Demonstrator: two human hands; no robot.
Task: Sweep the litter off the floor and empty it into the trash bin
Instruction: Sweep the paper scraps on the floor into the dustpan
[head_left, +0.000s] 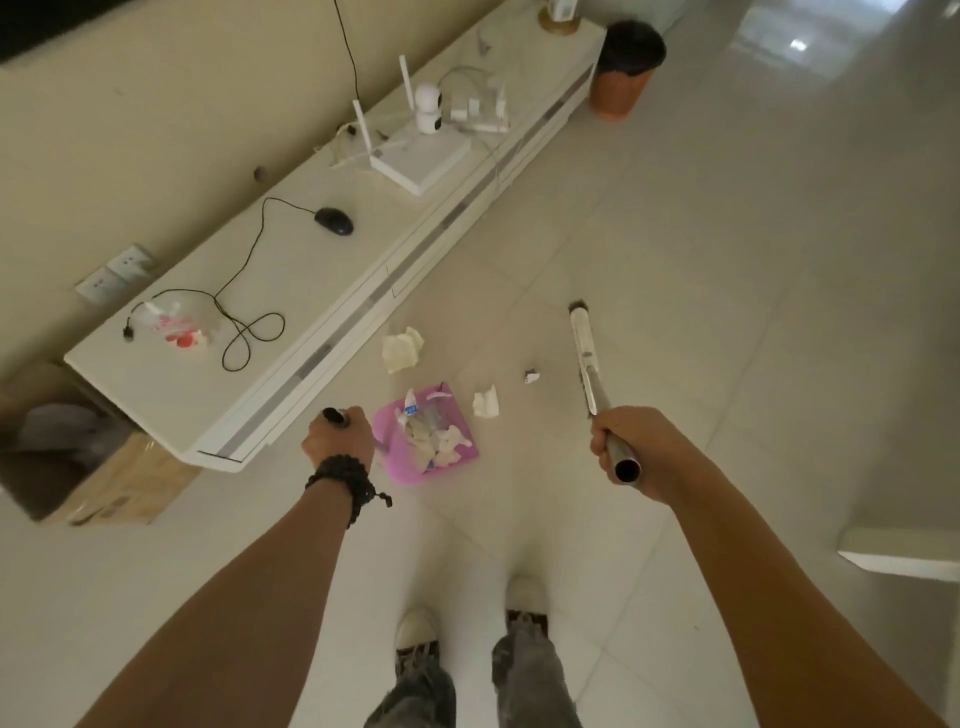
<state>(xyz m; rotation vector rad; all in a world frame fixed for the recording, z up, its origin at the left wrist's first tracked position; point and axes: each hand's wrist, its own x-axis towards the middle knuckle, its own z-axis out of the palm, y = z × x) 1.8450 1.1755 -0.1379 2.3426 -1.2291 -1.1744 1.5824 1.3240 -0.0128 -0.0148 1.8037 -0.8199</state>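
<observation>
Nearest the camera, two shoes and grey trouser legs stand on the pale tiled floor (727, 312), cut off by the bottom edge. Above them, the left hand (337, 439), a dark bead bracelet (345, 480) on its wrist, is closed around a black-tipped handle whose shaft is mostly hidden behind the hand; it leads to the pink dustpan (415, 467), which holds crumpled paper and wrappers. The right hand (621, 444) grips the metal broom handle (597, 395); the broom head is foreshortened and hard to make out. Loose litter (402, 348) lies on the tiles between dustpan and broom. Along the wall runs a low white cabinet (291, 291) carrying a mouse, cable and router. Beyond its far end stands the orange trash bin (623, 73), lined in black.
</observation>
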